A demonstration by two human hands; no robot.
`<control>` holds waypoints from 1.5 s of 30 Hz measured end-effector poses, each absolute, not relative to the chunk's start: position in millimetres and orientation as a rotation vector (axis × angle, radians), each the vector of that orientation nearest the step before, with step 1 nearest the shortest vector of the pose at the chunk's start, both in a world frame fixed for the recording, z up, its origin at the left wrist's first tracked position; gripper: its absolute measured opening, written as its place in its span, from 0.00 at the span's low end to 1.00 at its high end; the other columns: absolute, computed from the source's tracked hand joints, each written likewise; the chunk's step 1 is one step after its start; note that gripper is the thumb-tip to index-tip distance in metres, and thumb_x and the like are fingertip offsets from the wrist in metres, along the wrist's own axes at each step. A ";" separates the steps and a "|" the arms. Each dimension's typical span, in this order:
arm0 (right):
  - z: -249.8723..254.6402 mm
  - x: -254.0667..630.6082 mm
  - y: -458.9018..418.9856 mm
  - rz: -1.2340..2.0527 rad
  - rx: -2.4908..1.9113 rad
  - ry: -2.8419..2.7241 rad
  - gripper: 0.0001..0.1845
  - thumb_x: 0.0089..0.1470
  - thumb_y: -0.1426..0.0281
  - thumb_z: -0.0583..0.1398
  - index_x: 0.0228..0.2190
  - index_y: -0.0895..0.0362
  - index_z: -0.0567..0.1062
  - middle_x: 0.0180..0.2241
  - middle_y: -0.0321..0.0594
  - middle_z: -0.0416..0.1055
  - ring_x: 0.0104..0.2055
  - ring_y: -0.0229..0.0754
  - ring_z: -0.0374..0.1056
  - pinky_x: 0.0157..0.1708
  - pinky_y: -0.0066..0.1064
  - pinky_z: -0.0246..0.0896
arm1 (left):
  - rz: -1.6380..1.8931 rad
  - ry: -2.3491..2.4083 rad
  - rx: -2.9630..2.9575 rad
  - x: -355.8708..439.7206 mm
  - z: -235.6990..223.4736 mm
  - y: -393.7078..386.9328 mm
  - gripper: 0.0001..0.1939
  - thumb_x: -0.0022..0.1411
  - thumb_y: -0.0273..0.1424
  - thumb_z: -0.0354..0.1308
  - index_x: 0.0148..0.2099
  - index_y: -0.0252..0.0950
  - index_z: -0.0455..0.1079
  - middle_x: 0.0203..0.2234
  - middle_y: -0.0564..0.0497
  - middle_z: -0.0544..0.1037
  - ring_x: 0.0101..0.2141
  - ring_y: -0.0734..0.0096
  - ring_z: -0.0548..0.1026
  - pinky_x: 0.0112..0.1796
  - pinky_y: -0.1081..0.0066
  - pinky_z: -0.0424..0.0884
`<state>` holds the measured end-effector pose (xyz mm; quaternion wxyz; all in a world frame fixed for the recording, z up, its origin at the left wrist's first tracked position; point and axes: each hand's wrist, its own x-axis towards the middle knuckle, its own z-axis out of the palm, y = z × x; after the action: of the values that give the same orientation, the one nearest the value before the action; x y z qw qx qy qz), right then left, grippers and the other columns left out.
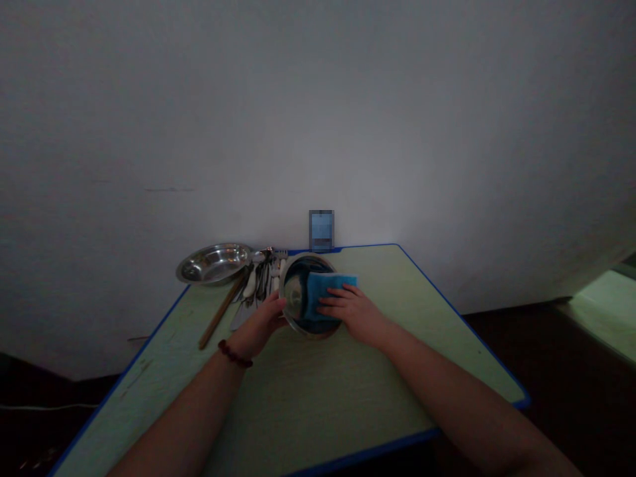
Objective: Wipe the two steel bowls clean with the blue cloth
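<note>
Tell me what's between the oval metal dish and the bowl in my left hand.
Cutlery, forks among it, lies between the dish and the bowl in the head view.

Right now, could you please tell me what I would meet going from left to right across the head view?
Oval metal dish → cutlery → metal bowl → blue cloth → right hand.
</note>
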<state>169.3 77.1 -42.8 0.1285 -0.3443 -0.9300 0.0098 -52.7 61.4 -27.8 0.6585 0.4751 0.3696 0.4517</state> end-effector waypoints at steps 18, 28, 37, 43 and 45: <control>-42.2 169.9 76.6 0.042 -0.993 -2.723 0.23 0.56 0.76 0.50 0.51 0.50 0.67 0.55 0.34 0.63 0.60 0.43 0.51 0.58 0.44 0.41 | 1.017 0.852 1.063 -54.9 -30.3 62.5 0.22 0.49 0.44 0.58 0.43 0.37 0.71 0.38 0.46 0.78 0.47 0.52 0.71 0.46 0.57 0.65; -40.1 169.8 75.8 0.034 -1.000 -2.727 0.23 0.56 0.77 0.50 0.51 0.49 0.67 0.55 0.33 0.63 0.60 0.42 0.51 0.58 0.43 0.41 | 1.008 0.847 1.056 -54.6 -30.8 63.7 0.26 0.48 0.46 0.57 0.45 0.36 0.71 0.38 0.45 0.78 0.47 0.51 0.70 0.46 0.55 0.65; -39.8 167.7 76.5 0.032 -1.016 -2.731 0.21 0.58 0.76 0.49 0.50 0.50 0.68 0.55 0.33 0.64 0.60 0.43 0.52 0.57 0.44 0.42 | 1.001 0.845 1.027 -55.2 -32.2 64.5 0.25 0.48 0.47 0.58 0.44 0.36 0.71 0.39 0.44 0.78 0.49 0.52 0.69 0.47 0.55 0.64; -42.8 168.2 78.0 0.017 -1.020 -2.725 0.20 0.58 0.75 0.49 0.50 0.49 0.68 0.54 0.33 0.64 0.60 0.42 0.52 0.57 0.43 0.42 | 1.003 0.863 1.008 -55.1 -31.6 64.4 0.23 0.47 0.47 0.59 0.40 0.36 0.73 0.35 0.47 0.79 0.47 0.50 0.70 0.46 0.57 0.64; -42.7 168.2 78.1 0.019 -1.020 -2.731 0.21 0.58 0.75 0.49 0.50 0.49 0.68 0.55 0.33 0.64 0.60 0.43 0.52 0.57 0.43 0.42 | 0.999 0.859 1.011 -55.1 -31.5 64.3 0.22 0.47 0.47 0.59 0.39 0.36 0.73 0.35 0.47 0.79 0.47 0.50 0.70 0.47 0.57 0.64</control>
<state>168.2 78.1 -42.7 0.1127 -0.3477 -0.9308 0.0065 -55.1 64.3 -31.5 0.6746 0.4494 0.3820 0.4439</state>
